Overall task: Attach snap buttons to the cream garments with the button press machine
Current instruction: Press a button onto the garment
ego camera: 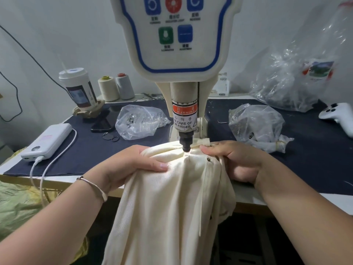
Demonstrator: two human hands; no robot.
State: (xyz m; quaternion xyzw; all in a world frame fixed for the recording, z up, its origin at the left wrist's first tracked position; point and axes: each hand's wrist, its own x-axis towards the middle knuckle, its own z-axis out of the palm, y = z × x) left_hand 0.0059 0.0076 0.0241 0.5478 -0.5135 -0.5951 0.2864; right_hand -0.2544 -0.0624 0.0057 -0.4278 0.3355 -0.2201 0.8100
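Observation:
A cream garment point(168, 203) hangs over the table's front edge, its top edge lying lit under the black punch tip point(186, 145) of the button press machine point(179, 54). My left hand point(131, 163) grips the fabric just left of the punch, thumb on top. On the other side, my right hand point(235, 157) pinches the garment's edge, fingers pointing toward the punch. A dark snap button point(208, 159) sits on the fabric close to my right thumb.
Clear bags of snap parts lie left point(137, 123) and right point(256, 125) of the machine on the dark mat point(91, 148). A power bank point(47, 142) with cable, phone point(103, 121), cup point(78, 88), thread cones point(116, 87), white controller point(336, 113) and large plastic bag point(298, 79) surround them.

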